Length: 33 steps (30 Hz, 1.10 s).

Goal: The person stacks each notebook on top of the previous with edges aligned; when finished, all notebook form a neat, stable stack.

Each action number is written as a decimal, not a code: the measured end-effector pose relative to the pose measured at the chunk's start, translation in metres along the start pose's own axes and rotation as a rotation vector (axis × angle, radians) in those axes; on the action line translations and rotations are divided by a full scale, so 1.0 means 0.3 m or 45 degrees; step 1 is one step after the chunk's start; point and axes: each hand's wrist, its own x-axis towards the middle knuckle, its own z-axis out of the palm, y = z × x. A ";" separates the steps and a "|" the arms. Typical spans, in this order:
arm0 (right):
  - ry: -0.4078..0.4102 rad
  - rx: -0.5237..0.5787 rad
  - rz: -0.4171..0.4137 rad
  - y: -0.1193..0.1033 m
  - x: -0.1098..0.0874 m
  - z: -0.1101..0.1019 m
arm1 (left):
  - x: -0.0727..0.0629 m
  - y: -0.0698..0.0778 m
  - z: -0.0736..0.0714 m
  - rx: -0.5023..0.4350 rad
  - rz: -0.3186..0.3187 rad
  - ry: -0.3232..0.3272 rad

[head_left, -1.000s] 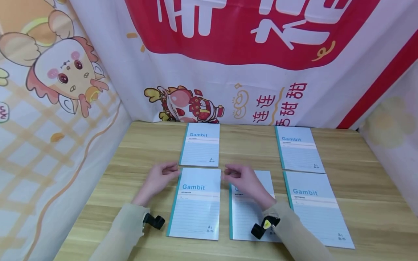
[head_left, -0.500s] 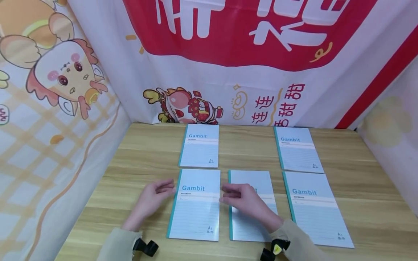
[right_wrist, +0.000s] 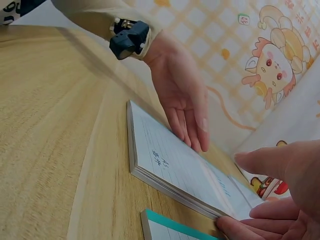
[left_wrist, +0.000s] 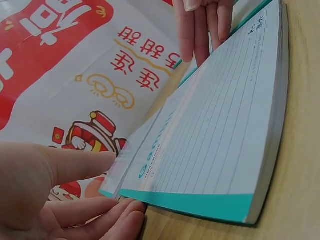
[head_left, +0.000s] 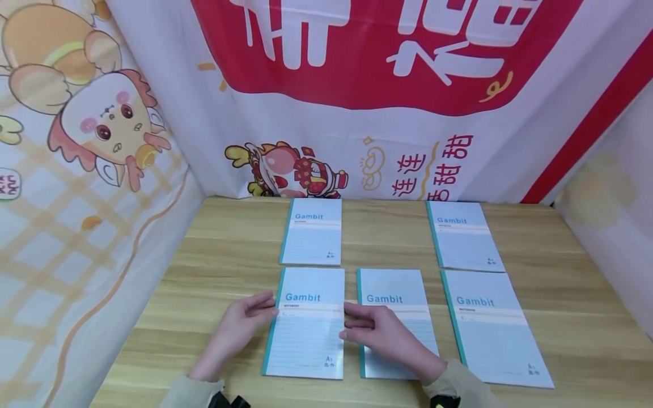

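The front left notebook (head_left: 306, 340), pale blue with a teal spine strip and the word Gambit, lies flat on the wooden table between both hands. My left hand (head_left: 240, 326) is at its spine side, fingertips right at the edge; in the left wrist view the thumb (left_wrist: 82, 165) stands apart above the fingers. On the opposite long side is my right hand (head_left: 382, 331), its fingertips at that edge and its palm over part of the front middle notebook (head_left: 393, 283). In the right wrist view its fingers (right_wrist: 245, 230) reach the notebook's side from below the thumb.
Another notebook (head_left: 312, 238) lies directly behind the front left one. On the right are a back notebook (head_left: 465, 235) and a front notebook (head_left: 497, 334), end to end. A printed cloth (head_left: 326, 119) hangs along the table's (head_left: 388, 232) back edge, with more cloth at both sides.
Both hands have moved toward me along the front left notebook's long sides, from its far corners to about mid-length. The notebooks keep their arrangement; the head view has shifted slightly.
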 end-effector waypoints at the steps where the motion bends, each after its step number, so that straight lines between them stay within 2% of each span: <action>1: 0.001 0.001 0.000 0.002 0.000 0.002 | 0.000 0.000 0.002 -0.005 -0.010 0.001; 10: -0.007 0.029 0.003 0.025 0.000 0.013 | -0.006 -0.012 0.017 -0.020 -0.071 0.031; 20: -0.001 0.027 -0.050 0.035 0.005 0.013 | 0.004 -0.024 0.013 -0.026 -0.033 0.028; 23: 0.007 0.024 -0.026 0.036 0.005 0.012 | 0.001 -0.030 0.012 -0.060 -0.028 -0.021; 29: 0.018 0.004 0.003 0.047 0.002 0.004 | -0.005 -0.040 0.002 -0.154 -0.051 -0.185; 33: 0.026 0.005 -0.004 0.050 0.004 -0.003 | 0.003 -0.034 -0.006 -0.194 -0.043 -0.229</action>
